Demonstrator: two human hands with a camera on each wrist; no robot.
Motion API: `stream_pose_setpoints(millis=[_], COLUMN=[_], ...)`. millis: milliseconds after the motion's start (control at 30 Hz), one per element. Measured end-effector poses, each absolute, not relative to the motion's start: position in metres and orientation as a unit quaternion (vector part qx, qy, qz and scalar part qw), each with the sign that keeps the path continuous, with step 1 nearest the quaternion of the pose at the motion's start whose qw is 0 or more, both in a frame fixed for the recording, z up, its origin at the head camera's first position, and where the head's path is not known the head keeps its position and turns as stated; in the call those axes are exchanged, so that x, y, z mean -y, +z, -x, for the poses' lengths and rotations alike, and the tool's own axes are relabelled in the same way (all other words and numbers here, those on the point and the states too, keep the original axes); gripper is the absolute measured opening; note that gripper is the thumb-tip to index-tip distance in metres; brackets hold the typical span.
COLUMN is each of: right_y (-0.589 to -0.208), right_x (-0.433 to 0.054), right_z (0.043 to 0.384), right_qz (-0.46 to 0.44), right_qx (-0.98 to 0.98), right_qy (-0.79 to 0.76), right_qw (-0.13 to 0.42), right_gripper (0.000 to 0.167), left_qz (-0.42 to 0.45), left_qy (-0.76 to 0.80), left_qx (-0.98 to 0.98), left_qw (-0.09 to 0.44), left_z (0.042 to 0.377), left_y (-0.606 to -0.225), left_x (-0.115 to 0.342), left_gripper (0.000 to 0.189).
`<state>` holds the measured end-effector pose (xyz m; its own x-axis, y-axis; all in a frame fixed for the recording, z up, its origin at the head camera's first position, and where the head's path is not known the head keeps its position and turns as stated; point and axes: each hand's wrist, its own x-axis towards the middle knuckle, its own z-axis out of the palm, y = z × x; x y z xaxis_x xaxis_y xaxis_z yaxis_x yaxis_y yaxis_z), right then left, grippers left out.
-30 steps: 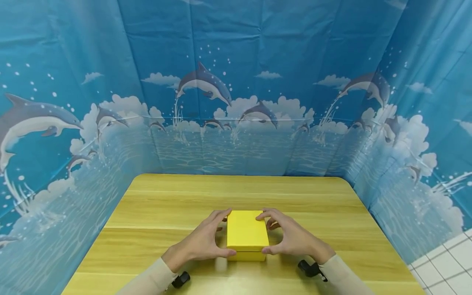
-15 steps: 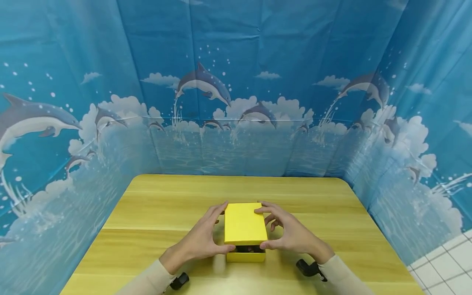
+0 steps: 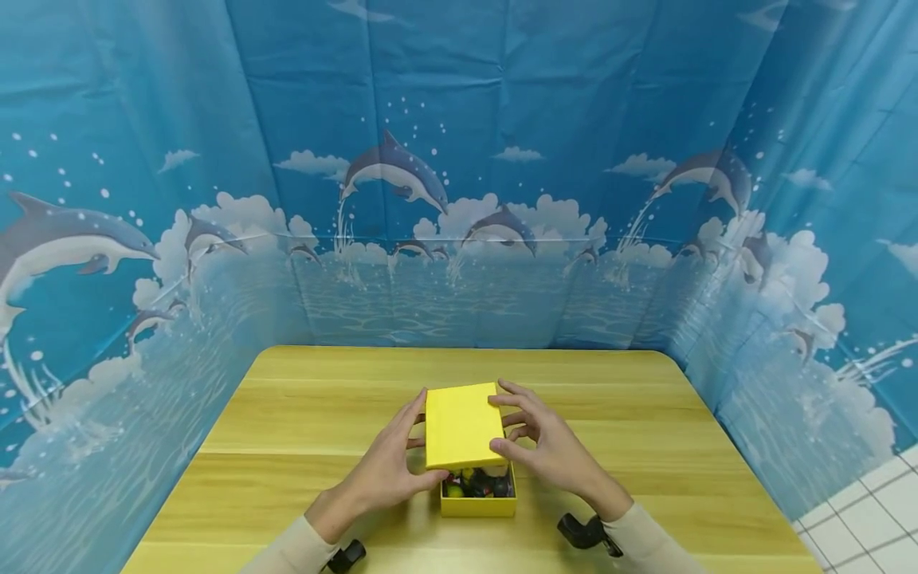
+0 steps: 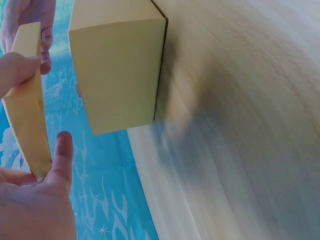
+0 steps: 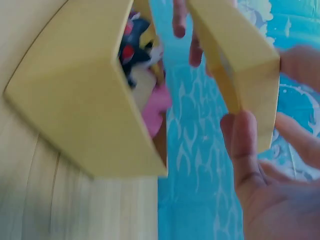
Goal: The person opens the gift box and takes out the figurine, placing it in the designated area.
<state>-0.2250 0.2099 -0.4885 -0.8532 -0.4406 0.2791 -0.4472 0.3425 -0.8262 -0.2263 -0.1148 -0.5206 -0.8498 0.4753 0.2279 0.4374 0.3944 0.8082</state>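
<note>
A yellow box lid hangs tilted above the matching yellow box, apart from it. My left hand grips the lid's left side, thumb at the near corner and fingers at the far edge. On the opposite side my right hand holds the lid between thumb and fingers. Small figures fill the box, partly hidden under the lid. In the right wrist view a dark figure with red spots and a pink one show inside the box.
The box stands near the front of a wood-grain table with rounded far corners. A blue dolphin-print curtain surrounds the back and sides. White floor tiles show at the lower right. Black wrist-camera mounts are under both forearms.
Both hands have raised the lid off the box and shifted it away and slightly left. The figures inside have come into view. The box has stayed nearly in place.
</note>
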Motion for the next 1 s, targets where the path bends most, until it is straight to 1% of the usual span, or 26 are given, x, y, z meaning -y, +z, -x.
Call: stream_pose_setpoints(millis=[133,233,400,533,633,733,1000], right_y=[-0.485,-0.483,-0.476,-0.470,-0.467,-0.465,-0.461], right_x=[-0.198,-0.189,-0.172,-0.159,-0.150,-0.144,-0.128], right_z=[0.226,0.226,0.227,0.227,0.228,0.231,0.235], right_qz=[-0.234,-0.212,-0.178,-0.164,-0.167,-0.179,-0.208], right_qx=[0.813,0.806,0.805,0.811,0.811,0.806,0.797], right_qy=[0.533,0.552,0.566,0.561,0.560,0.564,0.566], right_qw=[0.024,0.030,0.024,0.021,0.022,0.016,-0.014], right_gripper=[0.065,0.070,0.077,0.078,0.078,0.076,0.075], left_qz=[-0.245,-0.218,-0.179,-0.158,-0.145,-0.133,-0.117], left_qy=[0.488,0.496,0.497,0.484,0.476,0.473,0.476], left_qx=[-0.838,-0.840,-0.844,-0.847,-0.848,-0.849,-0.848], left_qw=[0.012,-0.010,-0.088,-0.154,-0.183,-0.196,-0.203], left_z=[0.224,0.223,0.222,0.222,0.224,0.226,0.227], left_y=[-0.520,-0.517,-0.513,-0.511,-0.508,-0.506,-0.500], left_x=[0.115,0.115,0.113,0.113,0.116,0.121,0.138], left_gripper=[0.123,0.112,0.094,0.086,0.082,0.080,0.081])
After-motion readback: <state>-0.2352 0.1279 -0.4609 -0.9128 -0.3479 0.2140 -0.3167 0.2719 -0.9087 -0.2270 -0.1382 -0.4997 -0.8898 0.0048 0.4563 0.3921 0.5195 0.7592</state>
